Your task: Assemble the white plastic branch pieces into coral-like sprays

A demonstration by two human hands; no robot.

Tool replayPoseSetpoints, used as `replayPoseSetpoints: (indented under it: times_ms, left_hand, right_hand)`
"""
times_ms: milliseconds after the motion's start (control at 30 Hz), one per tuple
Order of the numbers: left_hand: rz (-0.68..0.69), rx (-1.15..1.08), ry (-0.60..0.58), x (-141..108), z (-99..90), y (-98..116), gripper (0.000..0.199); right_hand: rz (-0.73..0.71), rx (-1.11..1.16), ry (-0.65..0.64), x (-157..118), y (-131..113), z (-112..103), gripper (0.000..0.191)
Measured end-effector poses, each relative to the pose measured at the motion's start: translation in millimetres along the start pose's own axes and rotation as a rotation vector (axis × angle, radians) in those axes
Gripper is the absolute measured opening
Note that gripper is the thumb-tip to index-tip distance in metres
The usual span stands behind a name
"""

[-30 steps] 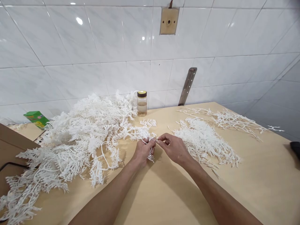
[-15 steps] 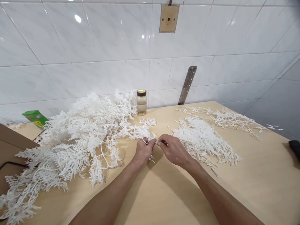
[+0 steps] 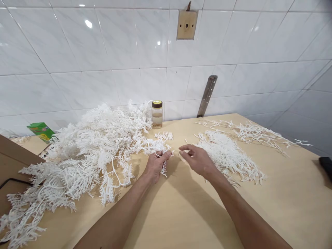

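My left hand (image 3: 155,166) is closed around a white plastic branch sprig (image 3: 164,170), whose fine-toothed tips stick out above and below the fingers. To its right, my right hand (image 3: 198,159) hovers over the table with thumb and index finger apart; no piece shows clearly between them. A large tangled heap of white artificial branches (image 3: 103,138) spreads to the left, some reaching my left hand. Just beyond my right hand lies a pile of small loose white sprigs (image 3: 228,154). One short row of white sprigs (image 3: 164,136) rests behind my left hand.
Bare white stems (image 3: 254,133) lie at the table's (image 3: 166,221) back right. Against the tiled wall stand a jar (image 3: 157,116) with a dark lid and a perforated metal strip (image 3: 207,97). A green box (image 3: 41,131) is at left, a black object (image 3: 325,166) at the right edge.
My right hand has drawn away to the right from my left hand, and its fingers have parted. My left hand has shifted slightly left, still gripping the sprig.
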State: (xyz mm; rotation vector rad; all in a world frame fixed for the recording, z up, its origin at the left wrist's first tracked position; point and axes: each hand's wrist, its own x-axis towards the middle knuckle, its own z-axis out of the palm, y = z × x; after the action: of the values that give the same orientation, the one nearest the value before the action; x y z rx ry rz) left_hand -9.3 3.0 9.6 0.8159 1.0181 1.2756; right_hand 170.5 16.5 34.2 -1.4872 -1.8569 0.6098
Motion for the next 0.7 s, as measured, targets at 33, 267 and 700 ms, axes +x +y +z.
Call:
replayPoseSetpoints:
  times_ms: [33,267,700]
  left_hand:
    - [0.003,0.009,-0.001,0,-0.2,0,0.048]
    - [0.037,0.059,-0.008,0,-0.1,1,0.051]
    - [0.032,0.008,0.048,9,-7.5,6,0.047]
  right_hand:
    - [-0.018,0.055,-0.045,-3,-6,6,0.034]
    - [-0.013,0.278,-0.085,-10,-18,31,0.029]
    - [-0.241,0.025,-0.273,-20,-30,13,0.013]
